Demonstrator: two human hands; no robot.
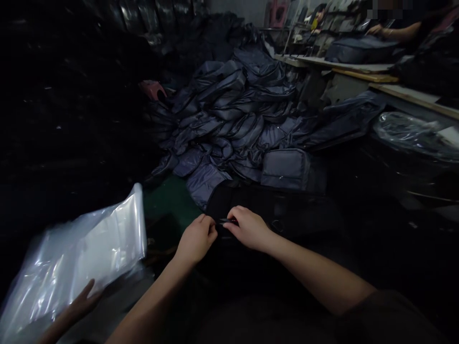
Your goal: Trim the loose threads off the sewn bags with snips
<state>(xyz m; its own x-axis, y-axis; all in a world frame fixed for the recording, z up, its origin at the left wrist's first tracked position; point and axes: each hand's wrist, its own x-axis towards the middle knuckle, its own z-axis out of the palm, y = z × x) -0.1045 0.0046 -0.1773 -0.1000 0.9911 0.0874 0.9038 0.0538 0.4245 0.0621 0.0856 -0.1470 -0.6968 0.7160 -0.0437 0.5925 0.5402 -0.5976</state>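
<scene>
A black bag [272, 210] lies in front of me, low in the view. My left hand [195, 239] and my right hand [249, 228] meet at its near edge, both with fingers pinched together. Between them shows a small dark piece [226, 221], perhaps a zipper pull or strap end; I cannot make it out. A grey-blue bag [287, 168] rests just beyond the black one.
A big heap of grey-blue bags [233, 110] fills the middle. At the lower left another person's hand [81, 301] holds clear plastic bags [82, 258]. Worktables [412, 93] run along the right, with a co-worker's arm [398, 32] over a bag. A patch of green floor [172, 196] shows.
</scene>
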